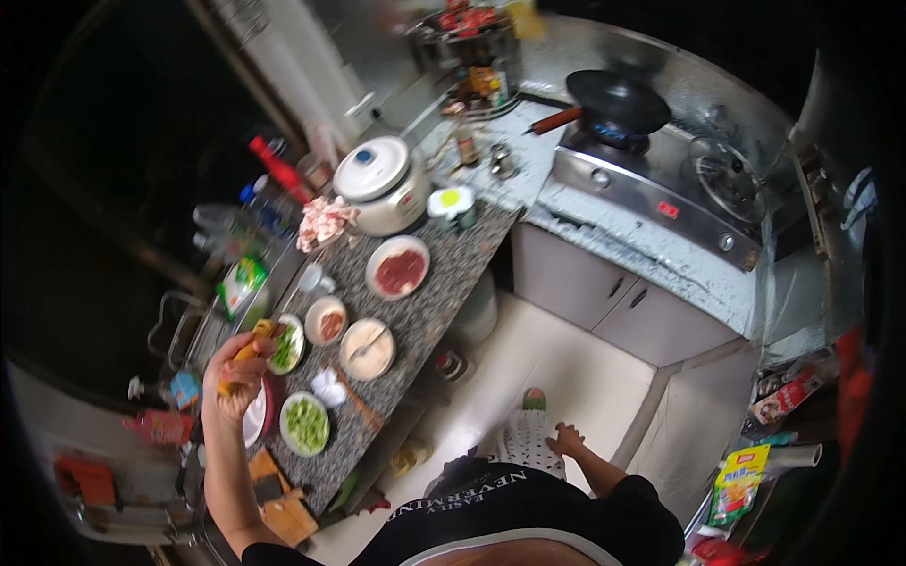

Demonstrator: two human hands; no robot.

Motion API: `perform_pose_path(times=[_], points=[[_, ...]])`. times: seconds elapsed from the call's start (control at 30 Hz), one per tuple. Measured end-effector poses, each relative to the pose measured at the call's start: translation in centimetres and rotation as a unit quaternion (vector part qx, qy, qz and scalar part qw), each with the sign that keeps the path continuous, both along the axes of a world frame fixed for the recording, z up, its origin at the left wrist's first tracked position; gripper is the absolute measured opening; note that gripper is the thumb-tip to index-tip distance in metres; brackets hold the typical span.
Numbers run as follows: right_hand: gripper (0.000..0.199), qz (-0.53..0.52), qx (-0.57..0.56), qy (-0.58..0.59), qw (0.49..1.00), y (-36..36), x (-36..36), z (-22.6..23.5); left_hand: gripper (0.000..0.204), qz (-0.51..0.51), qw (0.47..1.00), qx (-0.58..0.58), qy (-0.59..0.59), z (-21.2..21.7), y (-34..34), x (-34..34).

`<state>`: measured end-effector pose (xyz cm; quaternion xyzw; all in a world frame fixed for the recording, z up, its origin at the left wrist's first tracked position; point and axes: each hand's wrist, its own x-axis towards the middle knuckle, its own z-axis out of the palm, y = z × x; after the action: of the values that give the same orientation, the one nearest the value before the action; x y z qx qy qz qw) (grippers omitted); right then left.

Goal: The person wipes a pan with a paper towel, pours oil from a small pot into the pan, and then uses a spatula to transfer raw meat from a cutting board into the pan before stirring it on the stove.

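My left hand [236,371] is raised over the left end of the granite counter, its fingers wrapped round a yellow-handled tool [247,353]. The tool's kind does not show clearly. Behind the hand is a white bowl of chopped greens [285,345], partly covered by it. Nearer me stands another bowl of pale green pieces [306,424]. Beside these are a small bowl of brownish-red food [330,325], a bowl of white powder [366,356] with a utensil in it, and a plate of red meat [399,272]. My right hand [568,441] hangs by my leg, holding nothing, fingers loosely apart.
A black wok [618,102] sits over a blue flame on the gas stove [651,189]; its wooden handle points left. A glass lid [729,181] lies on the other burner. A white rice cooker [385,189] stands on the counter [444,292]. Packets [739,486] fill a right-hand shelf.
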<state>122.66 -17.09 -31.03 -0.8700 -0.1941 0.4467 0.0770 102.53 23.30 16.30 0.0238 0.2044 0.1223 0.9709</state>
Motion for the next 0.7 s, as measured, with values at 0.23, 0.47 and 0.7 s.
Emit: perform_pose_path(times=[0.23, 0.47, 0.7], points=[[0.058, -0.13, -0.033, 0.023, 0.991, -7.5, 9.9, 0.2, 0.045, -0.176, 0.983, -0.02, -0.042, 2.3, 1.3, 28.8], [0.06, -0.33, 0.042, 0.057, 0.941, -11.8, 7.7, -5.7, 0.013, -0.356, 0.931, -0.008, -0.073, 1.2, -0.9, 52.7], [0.058, -0.475, 0.078, 0.07, 0.874, -13.5, 4.5, -2.9, 0.012, -0.427, 0.903, -0.005, 0.035, -6.4, -5.3, 70.5]])
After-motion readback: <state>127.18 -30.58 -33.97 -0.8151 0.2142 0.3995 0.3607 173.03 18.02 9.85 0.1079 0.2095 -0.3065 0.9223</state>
